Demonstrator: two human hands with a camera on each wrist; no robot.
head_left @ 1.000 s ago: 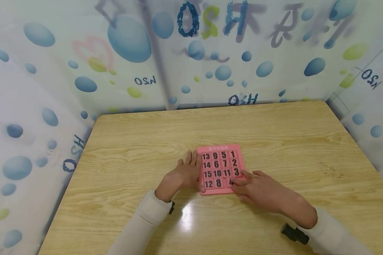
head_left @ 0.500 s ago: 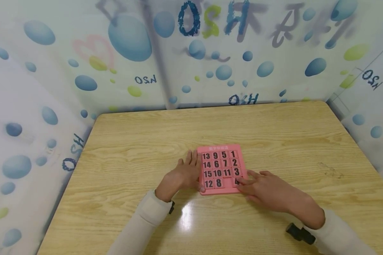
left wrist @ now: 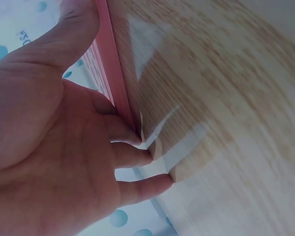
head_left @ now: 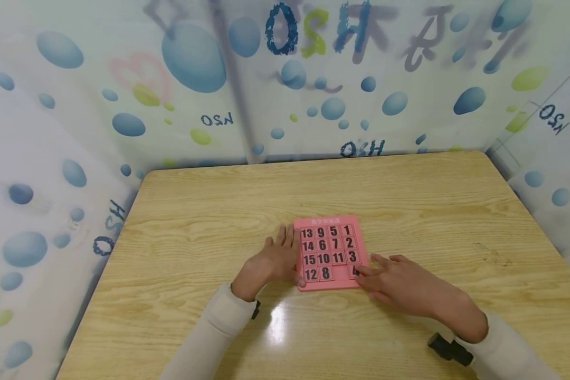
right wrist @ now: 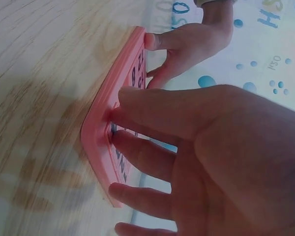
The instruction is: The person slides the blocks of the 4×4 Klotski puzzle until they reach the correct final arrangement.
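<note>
A pink sliding number puzzle (head_left: 331,285) lies flat on the table in the head view, its black-numbered tiles set in rows. Along its left edge rests my left hand (head_left: 274,261), fingers straight, with the thumb on the near left corner; in the left wrist view those fingertips touch the wood beside the pink side wall (left wrist: 113,73). At the near right corner, fingers of my right hand (head_left: 401,282) touch the 4 tile (head_left: 354,271) and partly cover it. A gap (head_left: 340,272) shows between the 8 tile (head_left: 325,273) and the 4. The right fingers are extended in the right wrist view.
The wooden table (head_left: 209,211) has a rounded far edge against a wall sheet (head_left: 266,95) printed with blue and green bubbles. Similar sheets stand at left and right. A black wrist device (head_left: 450,349) sits by the right sleeve.
My right hand has slid to the right, and the 4 tile has moved right with it into the corner, opening a gap beside the 8. The left hand has stayed put.
</note>
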